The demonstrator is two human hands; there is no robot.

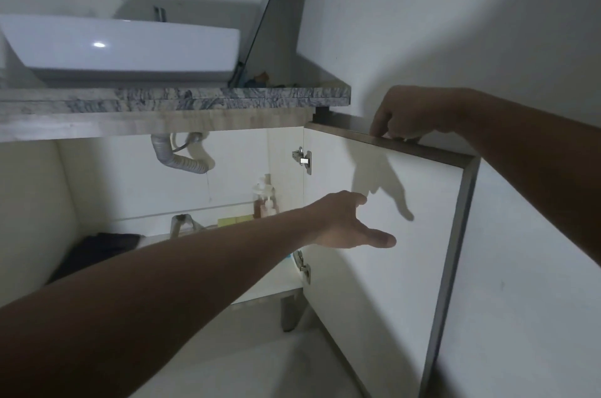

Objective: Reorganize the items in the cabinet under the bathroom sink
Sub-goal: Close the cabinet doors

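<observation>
1. The right hand [401,114] rests on the top edge of the open door [383,218]; its fingers curl down over that edge and grip it.
2. The left hand [349,222] reaches forward, held in the air in front of the door's white inner face. Its fingers are spread and relaxed, the thumb points right, and it holds nothing.
3. The cabinet [136,170] lies open to the left of both hands, beneath a stone counter [182,98].
4. Just left of the left hand, at the back of the cabinet, stand two pump bottles [265,199], close together.
5. Left of the bottles lies a flat yellow item [232,220], too small to identify.
6. Farther left, above the left forearm, a dark cloth [97,248] lies on the cabinet shelf.
7. A grey drain hose [177,158] hangs under the counter, above and left of the left hand.
8. A white sink [130,46] sits on the counter, well up and left of both hands.
</observation>
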